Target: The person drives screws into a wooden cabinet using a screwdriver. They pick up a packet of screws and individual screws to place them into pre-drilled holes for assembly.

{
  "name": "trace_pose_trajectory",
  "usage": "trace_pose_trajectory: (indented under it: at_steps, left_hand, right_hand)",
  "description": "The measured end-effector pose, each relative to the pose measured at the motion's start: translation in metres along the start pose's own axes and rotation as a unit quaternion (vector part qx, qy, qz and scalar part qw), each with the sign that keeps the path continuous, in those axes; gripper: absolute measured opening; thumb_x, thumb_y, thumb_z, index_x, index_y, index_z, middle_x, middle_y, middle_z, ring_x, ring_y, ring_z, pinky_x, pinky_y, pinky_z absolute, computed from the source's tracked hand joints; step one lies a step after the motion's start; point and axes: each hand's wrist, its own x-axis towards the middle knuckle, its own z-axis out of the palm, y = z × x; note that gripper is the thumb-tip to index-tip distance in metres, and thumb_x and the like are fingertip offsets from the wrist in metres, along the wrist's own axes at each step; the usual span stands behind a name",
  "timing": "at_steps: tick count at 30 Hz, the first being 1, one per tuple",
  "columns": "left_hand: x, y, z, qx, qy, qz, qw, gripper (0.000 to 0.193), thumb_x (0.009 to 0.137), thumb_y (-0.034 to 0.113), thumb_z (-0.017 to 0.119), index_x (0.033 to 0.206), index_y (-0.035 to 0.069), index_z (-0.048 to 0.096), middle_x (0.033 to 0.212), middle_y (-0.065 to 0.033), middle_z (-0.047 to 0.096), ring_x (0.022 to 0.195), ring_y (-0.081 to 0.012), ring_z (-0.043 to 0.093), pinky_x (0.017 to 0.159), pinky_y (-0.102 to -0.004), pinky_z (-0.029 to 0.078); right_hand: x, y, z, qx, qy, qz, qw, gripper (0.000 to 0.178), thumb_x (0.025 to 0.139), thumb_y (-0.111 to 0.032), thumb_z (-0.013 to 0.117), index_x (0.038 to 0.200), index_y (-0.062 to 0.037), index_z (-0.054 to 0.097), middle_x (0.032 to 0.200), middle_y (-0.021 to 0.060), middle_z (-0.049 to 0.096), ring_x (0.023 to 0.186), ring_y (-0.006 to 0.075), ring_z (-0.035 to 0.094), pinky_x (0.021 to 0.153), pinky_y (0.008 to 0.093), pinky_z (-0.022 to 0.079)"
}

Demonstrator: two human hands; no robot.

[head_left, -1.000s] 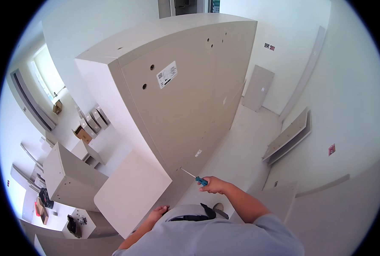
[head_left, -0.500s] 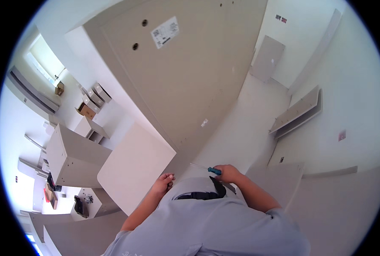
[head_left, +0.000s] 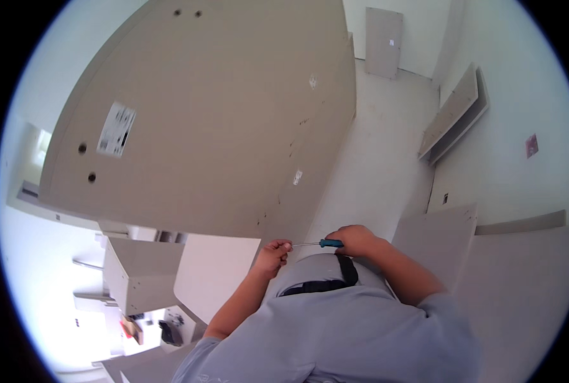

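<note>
Screwdriver (head_left: pixel 315 243) with a blue-green handle and a thin shiny metal shaft lies level, just in front of the person's belly. It sits below the bottom edge of the big beige cabinet (head_left: pixel 214 115), near its lower corner.

In the head view, the right hand (head_left: pixel 356 240) is closed tight around the handle. The left hand (head_left: pixel 273 255) is curled at the tip of the shaft, with its fingers pinched there. If it holds a small screw, that is too tiny to see.

A second ago the right hand held the screwdriver out toward the cabinet's side, and the left hand hung low by the white panel (head_left: pixel 214 271). Now both hands have come together at the tool, and the cabinet fills more of the view because the head has tipped. It looks like the person is getting the tip ready and is not turning a screw yet.

The cabinet is flat, smooth board with a dull finish. It has small round drilled holes and a white paper sticker (head_left: pixel 116 129) on its face. More flat beige boards (head_left: pixel 453 112) lean on the wall, well to the right of the cabinet. The floor (head_left: pixel 380 159) beside the cabinet is pale and smooth. The person's shirt is soft grey cloth.
</note>
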Motion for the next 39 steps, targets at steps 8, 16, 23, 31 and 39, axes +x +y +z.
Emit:
trace_pose_trajectory:
  at_steps: [8,16,23,31,39]
  left_hand:
    - [0.065,0.037,0.037,-0.014,-0.008,-0.025,1.000,0.015,0.101,0.027,0.062,0.104,0.011,0.064,0.077,0.0044,0.051,0.060,-0.0063,0.041,0.050,-0.0211,0.035]
    - [0.174,0.133,0.110,-0.321,0.102,0.016,0.941,0.020,0.104,0.031,0.057,0.108,0.012,0.064,0.079,0.0045,0.050,0.062,-0.0062,0.041,0.051,-0.0188,0.035]
    - [0.166,0.118,0.122,-0.269,0.098,0.045,0.957,0.021,0.105,0.029,0.054,0.116,0.013,0.061,0.080,0.0039,0.051,0.062,-0.0077,0.042,0.052,-0.0211,0.036]
    - [0.072,-0.036,0.030,-0.271,0.123,-0.070,0.952,0.019,0.103,0.026,0.054,0.113,0.012,0.060,0.075,0.0036,0.048,0.059,-0.0105,0.043,0.049,-0.0252,0.034]
    - [-0.028,-0.084,-0.006,0.200,0.204,-0.062,0.956,0.043,0.105,0.028,0.042,0.136,0.002,0.060,0.119,-0.0086,0.068,0.109,-0.0183,0.061,0.097,-0.0309,0.046]
  right_hand:
    - [0.000,0.067,-0.012,0.144,0.255,-0.086,0.952,0.042,0.081,-0.018,0.074,0.122,-0.0185,0.066,0.104,0.0078,0.067,0.097,0.0309,0.067,0.083,0.0417,0.056]
    - [0.074,0.088,-0.053,0.161,0.337,0.028,0.927,0.035,0.088,-0.024,0.072,0.122,-0.0162,0.066,0.107,0.0096,0.067,0.092,0.0329,0.068,0.080,0.0424,0.056]
    - [0.104,0.109,-0.060,0.238,0.350,-0.012,0.906,0.035,0.090,-0.022,0.070,0.124,-0.0109,0.065,0.107,0.0132,0.067,0.094,0.0345,0.067,0.083,0.0419,0.055]
    - [0.098,0.085,-0.082,0.189,0.336,-0.018,0.923,0.032,0.090,-0.021,0.070,0.120,-0.0098,0.065,0.104,0.0132,0.066,0.091,0.0329,0.067,0.080,0.0409,0.055]
    - [0.133,0.121,-0.090,0.632,0.007,0.211,0.746,0.033,0.099,-0.035,0.057,0.117,-0.0080,0.064,0.086,0.0139,0.067,0.073,0.0285,0.066,0.067,0.0369,0.054]
